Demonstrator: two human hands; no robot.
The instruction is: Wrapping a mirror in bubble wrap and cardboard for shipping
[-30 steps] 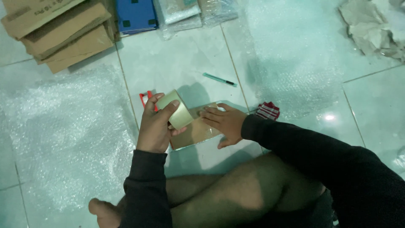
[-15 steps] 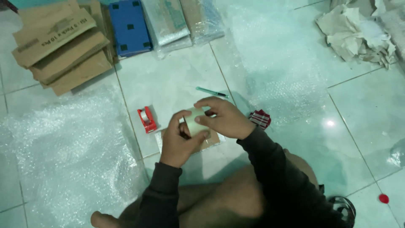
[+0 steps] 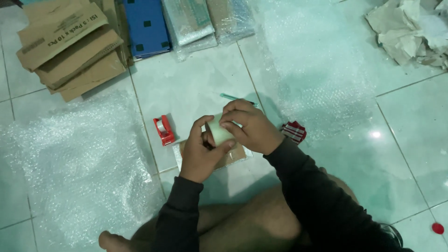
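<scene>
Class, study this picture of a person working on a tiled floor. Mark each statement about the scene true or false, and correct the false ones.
1. Both hands are on the roll of tape. True: the left hand and right hand grip it together.
2. The red tape dispenser is in the right hand. False: it stands on the floor, left of the hands.
3. A green pen lies on the tiles beyond the hands. True.
4. The flattened cardboard boxes lie beside the person's foot. False: they are stacked at the far left.
</scene>
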